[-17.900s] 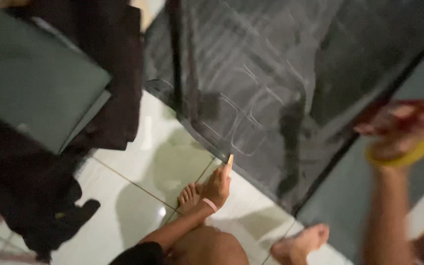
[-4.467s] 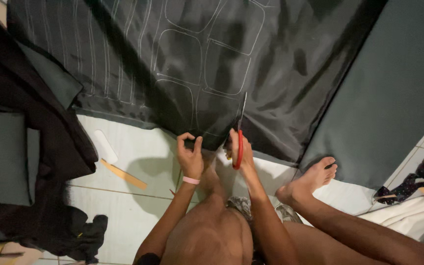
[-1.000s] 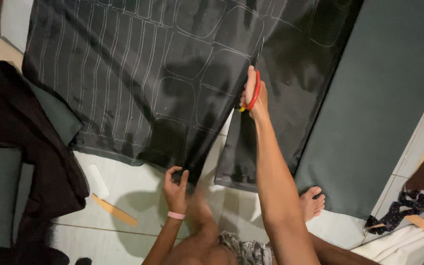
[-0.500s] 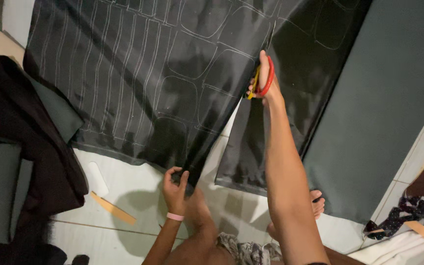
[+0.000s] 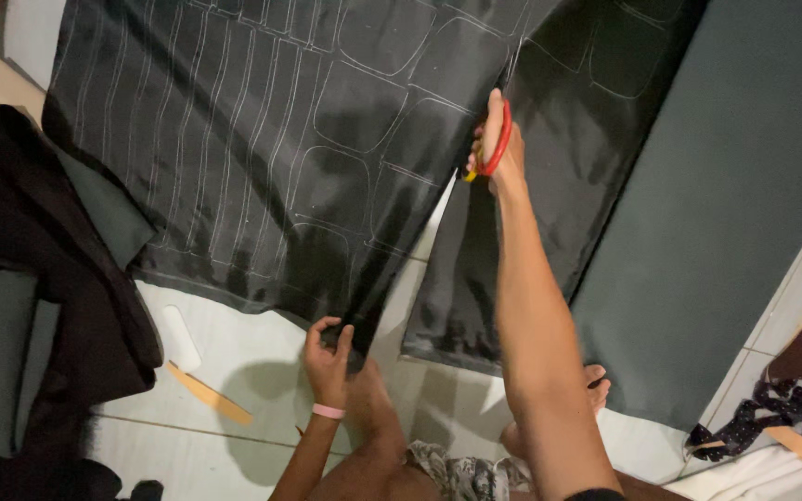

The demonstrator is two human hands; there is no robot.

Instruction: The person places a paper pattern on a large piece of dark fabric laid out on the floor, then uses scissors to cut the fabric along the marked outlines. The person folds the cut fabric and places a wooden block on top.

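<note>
From my head view, the thin, limp black chalk-marked fabric sheet (image 5: 308, 139) fills the upper centre, my left hand (image 5: 329, 357) pinching its cut lower edge taut while my right hand (image 5: 494, 139) grips red-handled scissors (image 5: 497, 144) mid-slit.

White tiled floor (image 5: 262, 366), dark clothes heaped left (image 5: 39, 278)
</note>
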